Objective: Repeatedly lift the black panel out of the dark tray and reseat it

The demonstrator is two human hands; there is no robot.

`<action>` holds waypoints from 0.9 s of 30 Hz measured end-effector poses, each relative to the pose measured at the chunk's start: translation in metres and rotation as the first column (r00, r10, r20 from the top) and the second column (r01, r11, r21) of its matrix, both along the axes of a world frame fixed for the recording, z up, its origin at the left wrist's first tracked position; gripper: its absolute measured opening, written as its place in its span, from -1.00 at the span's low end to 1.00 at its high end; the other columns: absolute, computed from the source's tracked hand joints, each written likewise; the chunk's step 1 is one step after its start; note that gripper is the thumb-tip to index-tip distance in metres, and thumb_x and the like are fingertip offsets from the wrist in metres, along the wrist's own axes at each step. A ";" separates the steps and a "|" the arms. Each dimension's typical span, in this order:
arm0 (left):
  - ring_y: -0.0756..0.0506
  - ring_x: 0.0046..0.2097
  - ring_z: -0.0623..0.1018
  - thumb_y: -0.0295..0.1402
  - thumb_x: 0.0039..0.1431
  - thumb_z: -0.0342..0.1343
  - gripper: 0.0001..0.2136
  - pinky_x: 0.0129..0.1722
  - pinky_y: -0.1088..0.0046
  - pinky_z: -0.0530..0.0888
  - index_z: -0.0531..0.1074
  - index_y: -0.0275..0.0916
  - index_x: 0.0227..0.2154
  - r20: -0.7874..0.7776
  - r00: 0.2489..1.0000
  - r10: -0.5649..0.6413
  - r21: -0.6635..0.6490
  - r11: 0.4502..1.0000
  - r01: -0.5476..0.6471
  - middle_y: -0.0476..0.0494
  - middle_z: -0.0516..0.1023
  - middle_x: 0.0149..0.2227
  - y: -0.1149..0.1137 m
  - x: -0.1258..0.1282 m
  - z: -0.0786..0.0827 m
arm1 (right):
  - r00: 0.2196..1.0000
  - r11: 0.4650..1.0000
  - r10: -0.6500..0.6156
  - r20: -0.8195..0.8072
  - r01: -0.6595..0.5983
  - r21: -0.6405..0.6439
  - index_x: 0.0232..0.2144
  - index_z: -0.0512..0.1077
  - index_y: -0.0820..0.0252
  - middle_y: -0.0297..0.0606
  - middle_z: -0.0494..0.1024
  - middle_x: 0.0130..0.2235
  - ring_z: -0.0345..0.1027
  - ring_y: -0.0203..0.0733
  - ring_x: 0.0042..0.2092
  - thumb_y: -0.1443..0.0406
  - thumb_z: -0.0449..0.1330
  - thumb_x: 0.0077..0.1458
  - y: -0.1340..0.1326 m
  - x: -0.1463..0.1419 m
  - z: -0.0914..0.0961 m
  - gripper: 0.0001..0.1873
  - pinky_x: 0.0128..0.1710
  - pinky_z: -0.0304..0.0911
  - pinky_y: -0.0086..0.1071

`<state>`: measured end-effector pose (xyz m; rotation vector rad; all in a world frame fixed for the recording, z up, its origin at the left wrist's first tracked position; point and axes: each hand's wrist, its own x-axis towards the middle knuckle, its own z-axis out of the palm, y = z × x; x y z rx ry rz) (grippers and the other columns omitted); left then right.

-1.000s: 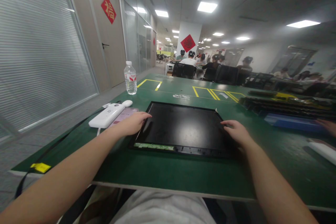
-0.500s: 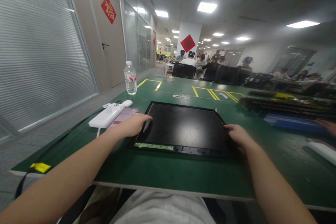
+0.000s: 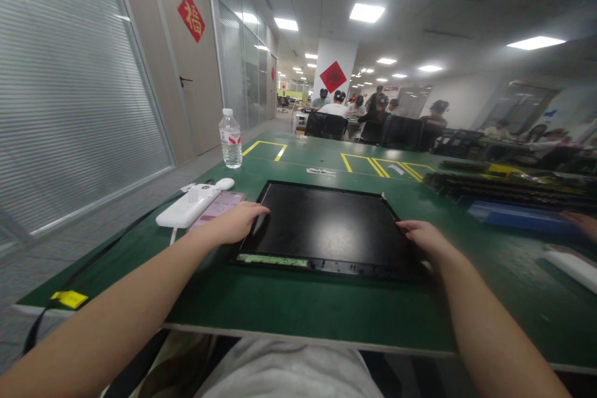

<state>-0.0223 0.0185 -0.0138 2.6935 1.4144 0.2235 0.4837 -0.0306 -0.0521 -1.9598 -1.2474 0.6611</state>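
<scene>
A black LCD screen panel [image 3: 326, 217] lies face up before me, with a green circuit strip [image 3: 273, 260] along its near edge. My left hand [image 3: 240, 221] grips the panel's left edge, thumb on top and the other fingers mostly out of sight. On the opposite side my right hand [image 3: 424, 237] holds the right edge, its fingertips at the rim. Just left of my left hand lie a phone [image 3: 219, 208] with a lit screen and a white power bank [image 3: 186, 208] with a cable.
The panel is on a green table [image 3: 298, 311]. A water bottle [image 3: 231, 140] stands at the left rear. To the right are a blue tray [image 3: 508, 216], stacked dark panels [image 3: 494, 186] and another person's hand [image 3: 581, 221]. Yellow tape [image 3: 268, 144] marks the far side.
Both hands keep their places on the screen panel's edges. The view has shifted very slightly; otherwise nothing on the table has visibly moved.
</scene>
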 end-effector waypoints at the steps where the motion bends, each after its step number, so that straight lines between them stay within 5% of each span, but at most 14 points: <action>1: -0.18 0.18 0.45 -0.63 0.11 -0.13 -0.46 0.19 0.29 0.32 0.43 -0.24 0.13 -0.003 1.000 0.001 0.000 1.000 -0.001 -0.24 0.49 0.16 0.000 0.000 0.000 | 1.000 1.000 -0.018 -0.020 0.017 -0.026 -0.13 0.61 0.23 -0.12 0.64 -0.30 0.49 -0.14 -0.35 0.47 0.20 -0.14 -0.001 -0.001 0.001 -0.55 -0.36 0.34 -0.37; 12: -0.19 0.16 0.45 -0.65 0.03 -0.12 -0.43 0.18 0.25 0.32 0.48 -0.20 0.09 0.038 0.999 -0.008 0.003 1.000 0.008 -0.21 0.51 0.14 -0.003 0.002 0.003 | 0.999 0.996 -0.033 0.001 0.033 -0.082 -0.04 0.56 0.23 -0.14 0.65 -0.23 0.51 -0.16 -0.31 0.51 0.12 -0.14 0.002 -0.003 -0.002 -0.45 -0.35 0.34 -0.41; 27: -0.20 -0.06 0.51 -0.63 -0.08 -0.10 -0.56 -0.05 0.31 0.42 0.54 -0.14 -0.23 0.111 0.993 0.051 0.045 0.997 -0.056 -0.11 0.60 -0.21 -0.003 0.007 0.005 | 0.989 0.998 -0.026 0.145 0.033 -0.048 -0.12 0.56 0.29 -0.12 0.64 -0.15 0.51 -0.17 -0.24 0.55 0.11 -0.16 0.004 -0.005 0.003 -0.50 -0.26 0.32 -0.43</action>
